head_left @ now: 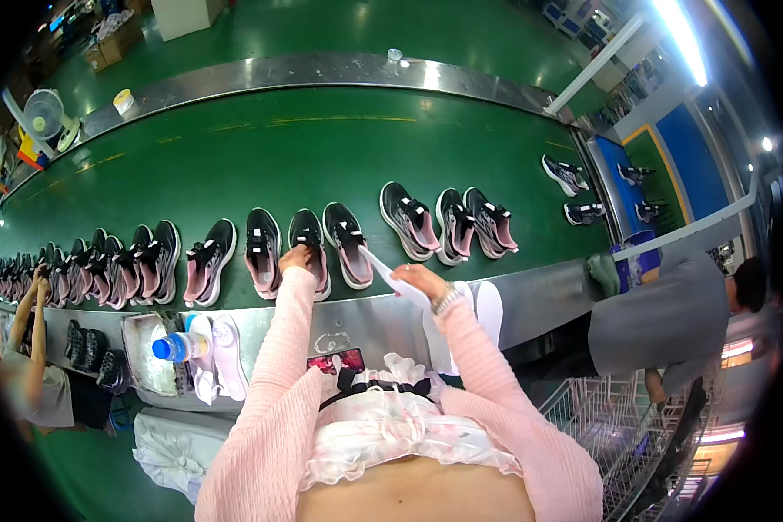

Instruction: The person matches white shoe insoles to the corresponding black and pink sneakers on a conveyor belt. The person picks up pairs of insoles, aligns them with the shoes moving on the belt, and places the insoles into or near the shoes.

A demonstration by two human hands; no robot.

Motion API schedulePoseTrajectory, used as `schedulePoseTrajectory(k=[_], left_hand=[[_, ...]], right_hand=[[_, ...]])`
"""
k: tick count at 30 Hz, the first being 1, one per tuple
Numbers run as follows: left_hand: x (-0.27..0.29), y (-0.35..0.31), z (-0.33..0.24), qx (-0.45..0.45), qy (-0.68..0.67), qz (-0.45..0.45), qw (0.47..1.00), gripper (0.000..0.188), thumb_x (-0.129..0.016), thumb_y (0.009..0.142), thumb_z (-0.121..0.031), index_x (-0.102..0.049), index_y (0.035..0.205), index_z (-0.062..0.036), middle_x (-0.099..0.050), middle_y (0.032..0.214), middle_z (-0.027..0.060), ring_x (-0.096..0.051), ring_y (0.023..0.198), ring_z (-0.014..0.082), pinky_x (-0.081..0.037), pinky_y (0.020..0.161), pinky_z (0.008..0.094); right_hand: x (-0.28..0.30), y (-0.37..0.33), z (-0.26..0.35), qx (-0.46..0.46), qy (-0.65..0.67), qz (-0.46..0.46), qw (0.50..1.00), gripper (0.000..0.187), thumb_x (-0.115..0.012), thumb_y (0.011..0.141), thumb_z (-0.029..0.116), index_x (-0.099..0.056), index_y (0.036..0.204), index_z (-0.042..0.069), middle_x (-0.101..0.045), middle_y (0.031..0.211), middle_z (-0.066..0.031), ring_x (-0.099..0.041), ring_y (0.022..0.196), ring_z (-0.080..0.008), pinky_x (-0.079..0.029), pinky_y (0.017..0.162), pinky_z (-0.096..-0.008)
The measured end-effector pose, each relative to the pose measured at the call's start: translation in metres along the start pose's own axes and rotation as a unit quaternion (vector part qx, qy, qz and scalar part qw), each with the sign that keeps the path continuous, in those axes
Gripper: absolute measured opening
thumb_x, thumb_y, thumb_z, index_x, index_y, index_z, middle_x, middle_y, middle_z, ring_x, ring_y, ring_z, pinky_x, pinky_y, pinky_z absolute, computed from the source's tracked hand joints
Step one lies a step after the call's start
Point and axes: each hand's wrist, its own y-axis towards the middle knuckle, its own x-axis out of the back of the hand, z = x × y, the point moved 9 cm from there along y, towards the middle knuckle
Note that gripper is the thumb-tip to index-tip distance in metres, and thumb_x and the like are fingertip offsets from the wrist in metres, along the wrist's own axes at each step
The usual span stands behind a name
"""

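Black sneakers with pink linings stand in a row along the near side of a green belt. My left hand (296, 258) is closed on the heel opening of one black sneaker (306, 228) in front of me. Pinched in my right hand (423, 280) is a thin white insole (383, 271), held at a slant. Its far tip is over the opening of the neighbouring sneaker (346, 239); whether it touches the shoe I cannot tell. Beside my right wrist, more white insoles (488, 313) lie on the metal ledge, partly hidden by my arm.
On the ledge (548, 300) to the left are a blue-capped bottle (181, 347), pale insoles (228, 357) and a tray (143, 335). A phone (336, 360) lies before me. Another person's arms (33, 317) reach the belt (304, 148) at far left; a grey-clad person (648, 317) is right, near a wire cart (600, 418).
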Motion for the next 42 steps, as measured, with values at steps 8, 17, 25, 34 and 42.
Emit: schedulePoseTrajectory(k=[8, 17, 25, 34, 42], left_hand=[[-0.001, 0.006, 0.001, -0.099, 0.033, 0.013, 0.994, 0.013, -0.050, 0.074, -0.005, -0.054, 0.083, 0.0023, -0.059, 0.076, 0.0103, -0.059, 0.063, 0.0178, -0.046, 0.046, 0.0242], [0.009, -0.022, -0.034, -0.286, 0.324, -0.006, 0.902, 0.011, -0.056, 0.070, -0.008, -0.056, 0.077, 0.0008, -0.058, 0.061, 0.0087, -0.055, 0.048, 0.0144, -0.043, 0.044, 0.0247], [-0.017, -0.035, -0.053, -0.327, 0.689, 0.045, 0.646, 0.012, -0.048, 0.068, -0.015, -0.054, 0.066, -0.0047, -0.058, 0.066, 0.0141, -0.056, 0.066, 0.0316, -0.044, 0.059, 0.0415], [0.076, -0.156, -0.156, -0.425, 0.446, 0.003, 0.788, 0.010, -0.053, 0.065, -0.002, -0.052, 0.075, -0.0041, -0.053, 0.067, 0.0103, -0.051, 0.062, 0.0238, -0.041, 0.057, 0.0308], [0.356, -0.233, -0.233, -0.437, 0.342, -0.403, 0.728, 0.020, -0.053, 0.071, -0.008, -0.037, 0.061, -0.0009, -0.037, 0.054, 0.0018, -0.034, 0.049, 0.0103, -0.033, 0.047, 0.0252]], right_hand=[[0.007, 0.127, -0.045, -0.050, -0.243, -0.029, 0.968, 0.026, -0.053, 0.071, 0.025, -0.059, 0.083, 0.003, -0.059, 0.077, -0.0154, -0.057, 0.070, -0.0238, -0.044, 0.063, -0.0311], [-0.051, 0.140, -0.009, -0.012, -0.528, -0.222, 0.820, 0.020, -0.045, 0.077, 0.019, -0.059, 0.085, 0.007, -0.057, 0.086, -0.0157, -0.055, 0.083, -0.0279, -0.042, 0.075, -0.0347], [-0.058, 0.183, -0.038, 0.053, -0.606, -0.127, 0.783, 0.043, -0.048, 0.072, 0.013, -0.041, 0.114, 0.009, -0.043, 0.114, -0.0133, -0.044, 0.103, -0.0236, -0.036, 0.086, -0.0305], [-0.064, 0.150, 0.020, 0.129, -0.552, -0.171, 0.806, 0.038, -0.042, 0.076, 0.012, -0.043, 0.114, 0.011, -0.041, 0.118, -0.0104, -0.042, 0.106, -0.0204, -0.033, 0.089, -0.0293], [-0.055, 0.169, -0.024, 0.022, -0.513, -0.112, 0.851, 0.030, -0.043, 0.080, 0.026, -0.052, 0.101, 0.006, -0.045, 0.110, -0.0202, -0.049, 0.094, -0.0287, -0.039, 0.080, -0.0350]])
